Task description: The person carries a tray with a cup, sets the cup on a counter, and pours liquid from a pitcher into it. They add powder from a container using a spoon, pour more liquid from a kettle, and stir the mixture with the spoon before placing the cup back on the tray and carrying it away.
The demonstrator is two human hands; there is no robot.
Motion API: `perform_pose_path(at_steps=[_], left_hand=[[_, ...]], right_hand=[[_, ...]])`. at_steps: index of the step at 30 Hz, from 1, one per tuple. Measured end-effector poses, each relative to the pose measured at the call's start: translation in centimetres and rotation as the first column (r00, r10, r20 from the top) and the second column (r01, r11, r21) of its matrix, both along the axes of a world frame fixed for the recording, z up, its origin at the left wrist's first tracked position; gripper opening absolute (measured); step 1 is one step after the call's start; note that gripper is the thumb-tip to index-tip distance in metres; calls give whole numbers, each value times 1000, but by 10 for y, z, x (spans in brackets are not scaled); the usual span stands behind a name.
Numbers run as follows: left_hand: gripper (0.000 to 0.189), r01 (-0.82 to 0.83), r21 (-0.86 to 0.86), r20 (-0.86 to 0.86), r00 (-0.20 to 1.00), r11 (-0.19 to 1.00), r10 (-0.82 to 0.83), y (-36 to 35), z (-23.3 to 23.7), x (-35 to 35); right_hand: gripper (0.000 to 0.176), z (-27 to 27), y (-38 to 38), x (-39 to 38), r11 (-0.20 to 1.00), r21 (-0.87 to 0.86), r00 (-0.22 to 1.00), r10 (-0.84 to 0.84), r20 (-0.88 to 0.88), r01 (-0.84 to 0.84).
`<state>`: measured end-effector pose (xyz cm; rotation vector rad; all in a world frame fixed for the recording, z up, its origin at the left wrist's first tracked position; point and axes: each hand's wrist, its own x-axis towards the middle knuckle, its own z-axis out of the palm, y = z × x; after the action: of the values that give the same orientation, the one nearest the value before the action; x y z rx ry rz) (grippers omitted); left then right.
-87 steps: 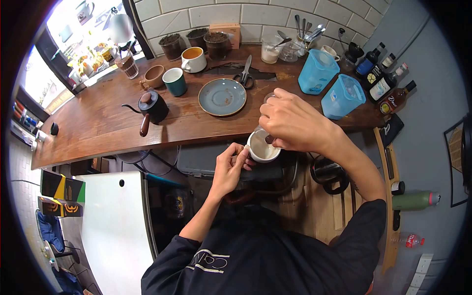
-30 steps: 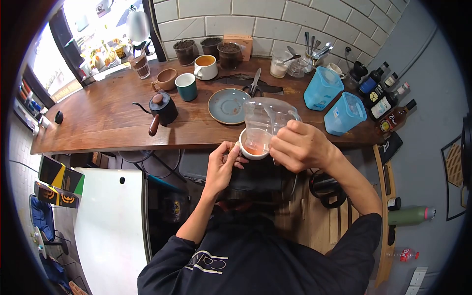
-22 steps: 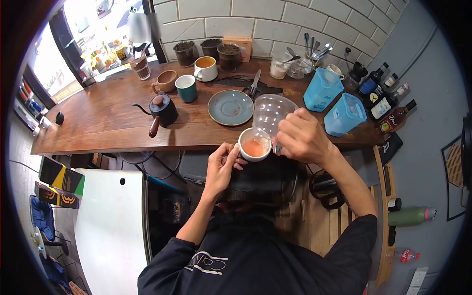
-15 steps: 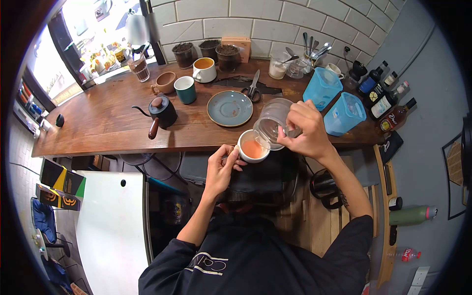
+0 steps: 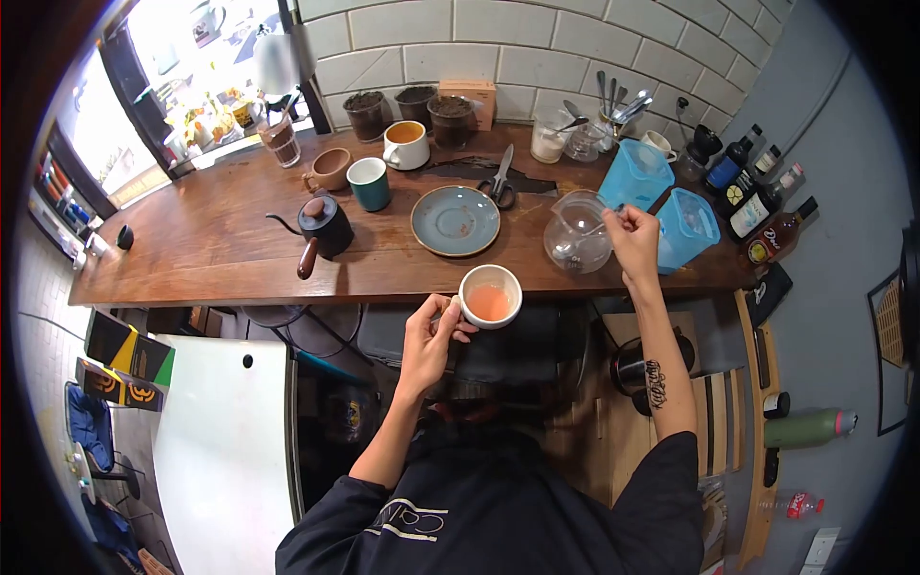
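Note:
My left hand (image 5: 433, 337) is closed on the handle of a white cup (image 5: 467, 311), held at the counter's front edge. Reddish-amber liquid (image 5: 490, 302) fills part of the cup. To the right, my right hand (image 5: 634, 240) grips the handle of a clear glass server (image 5: 577, 233), which is upright over the wooden counter and looks nearly drained. Between and behind my hands lies a blue-grey saucer (image 5: 454, 220) with brown specks on it. Scissors (image 5: 500, 182) rest just beyond the saucer.
A black gooseneck kettle (image 5: 325, 226) stands at left, near a green cup (image 5: 369, 184), a brown cup (image 5: 331, 169) and a white mug (image 5: 406, 146). Blue plastic containers (image 5: 686, 230) and syrup bottles (image 5: 778, 232) stand at right. Several tubs of dark grounds (image 5: 365, 117) line the wall.
The glass server was tilted over the white cup; now it is upright, farther right and apart from it. My left hand still holds the cup in nearly the same place.

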<state>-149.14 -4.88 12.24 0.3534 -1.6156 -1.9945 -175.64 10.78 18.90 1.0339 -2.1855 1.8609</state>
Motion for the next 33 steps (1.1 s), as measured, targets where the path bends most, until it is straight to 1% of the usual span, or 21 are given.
perform_pose_path(at_steps=[2,3,4,6,8,10,13,17,19,20,23,25,26,29,31,32,33], left_hand=[[20,-16,0,10,1000,1000,16,-2,-2,3],[21,-20,2,17,1000,1000,20,-3,-2,4],[21,-31,0,20,999,1000,31,-4,-3,6],[21,-49,15,19,999,999,49,-7,-5,10],[21,-65,20,21,998,998,65,-9,-6,14],[21,-84,27,23,996,996,84,-12,-8,19],[21,-103,30,26,994,994,102,-16,-9,26],[21,-120,29,29,992,992,119,-20,-10,34],[21,-125,30,35,992,992,124,-21,-11,38],[21,-133,35,27,991,991,132,-22,-10,40],[21,-138,48,23,990,989,137,-24,-9,44],[21,-140,41,28,990,989,139,-25,-8,45],[22,-140,33,31,990,990,139,-25,-8,46],[22,-129,31,30,991,991,128,-25,-9,45],[22,-106,27,24,994,994,105,-27,-13,44],[22,-95,28,27,995,995,94,-27,-14,43],[22,-66,25,27,997,998,65,-26,-14,42]], right_hand=[[35,-8,-1,-5,991,-84,990,-98,101,107],[35,-11,0,-8,989,-77,989,-122,87,129],[35,-14,-1,-9,990,-79,990,-111,90,118],[36,-18,-2,-9,978,-106,976,-161,148,177],[36,-31,-3,-16,977,-125,980,-156,126,171],[37,-41,-6,-22,967,-149,969,-182,168,207],[38,-45,-12,-19,963,-153,958,-184,219,220],[40,-52,-18,-19,965,-116,956,-210,206,237],[41,-49,-19,-14,961,-150,944,-184,274,232],[41,-51,-20,-15,961,-149,944,-184,275,231],[39,-51,-21,-19,965,-115,951,-203,233,234],[37,-48,-24,-15,961,-117,960,-230,157,250],[37,-47,-25,-13,956,-118,956,-250,156,269],[40,-46,-27,-8,960,-116,960,-236,147,254],[36,-50,-25,-13,950,-31,950,-307,65,309],[37,-56,-21,-17,938,18,938,-347,9,347],[37,-50,-18,-9,927,15,927,-375,11,375]])
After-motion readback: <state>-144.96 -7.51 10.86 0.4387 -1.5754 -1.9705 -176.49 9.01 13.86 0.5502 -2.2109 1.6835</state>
